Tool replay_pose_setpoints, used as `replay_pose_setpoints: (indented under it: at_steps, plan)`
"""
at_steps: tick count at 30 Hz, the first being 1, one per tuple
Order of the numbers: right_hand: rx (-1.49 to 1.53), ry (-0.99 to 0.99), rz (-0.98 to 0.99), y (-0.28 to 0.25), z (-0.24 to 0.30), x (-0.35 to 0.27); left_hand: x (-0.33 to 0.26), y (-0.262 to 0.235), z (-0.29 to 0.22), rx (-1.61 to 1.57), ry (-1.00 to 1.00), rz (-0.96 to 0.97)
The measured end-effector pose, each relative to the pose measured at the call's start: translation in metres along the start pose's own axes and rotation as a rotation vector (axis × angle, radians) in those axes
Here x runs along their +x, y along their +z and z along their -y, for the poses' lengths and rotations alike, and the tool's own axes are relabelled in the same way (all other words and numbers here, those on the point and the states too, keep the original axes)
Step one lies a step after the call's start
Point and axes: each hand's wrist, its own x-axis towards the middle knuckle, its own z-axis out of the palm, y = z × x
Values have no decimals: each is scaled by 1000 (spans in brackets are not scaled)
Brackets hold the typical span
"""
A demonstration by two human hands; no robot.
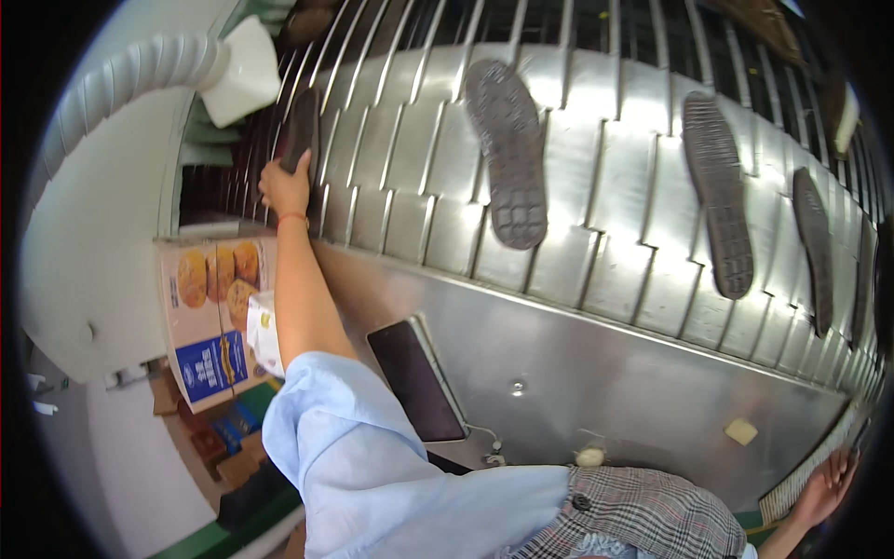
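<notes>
My left hand (287, 189) reaches out to the far left with its fingers wrapped round the near end of a dark shoe sole (300, 126) on the slatted metal conveyor (391, 158). A grey-brown shoe sole (512, 158) with a blocky tread lies near the middle of the slats. To its right is another sole (717, 200), and a third (813, 247) rests farther right. My right hand (824, 491) is low at the right edge, beside a pale ribbed strip (810, 470). Its fingers are partly bent, and whether they hold anything is hard to make out.
A tablet (416, 380) with a white cable lies on the steel ledge (577, 373) along the conveyor. Small yellowish blocks (741, 430) sit there too. A printed carton (209, 317) stands at the left, under a white flexible duct (130, 84).
</notes>
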Motion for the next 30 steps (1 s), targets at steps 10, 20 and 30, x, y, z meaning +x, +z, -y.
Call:
replay_pose_setpoints:
  at_steps: [10, 20, 30]
  plan:
    - [-43, -206, -39, 70, -40, -25, -41, -94, -47, -1752, -744, 831]
    - [13, -163, 142, 102, -44, -71, -281, -348, -217, -2524, -230, 1635]
    - [-712, -412, 319, 154, -46, -170, -462, -434, -288, -2760, -136, 1799]
